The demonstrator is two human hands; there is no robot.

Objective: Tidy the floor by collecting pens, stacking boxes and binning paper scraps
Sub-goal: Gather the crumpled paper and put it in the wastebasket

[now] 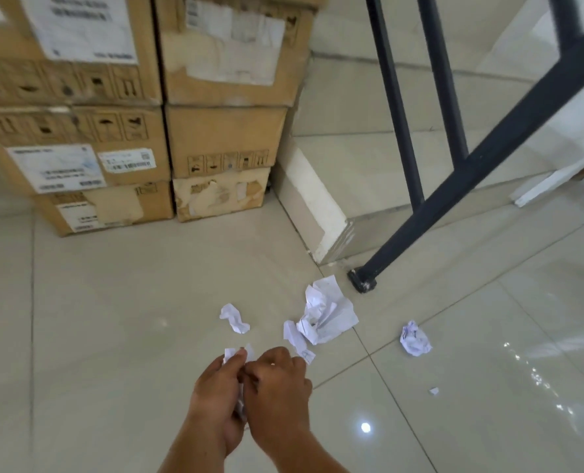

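A small white paper scrap (236, 356) sits pinched between both hands low in the middle of the view. The left hand (215, 397) curls its fingers shut on it, palm turned inward; the right hand (278, 387) presses close, knuckles up, fingers bent onto the same paper. More crumpled scraps (324, 312) lie on the tiled floor (113, 319) at one o'clock, another ball (415, 337) at three. Stacked cardboard boxes (140, 131) stand at eleven.
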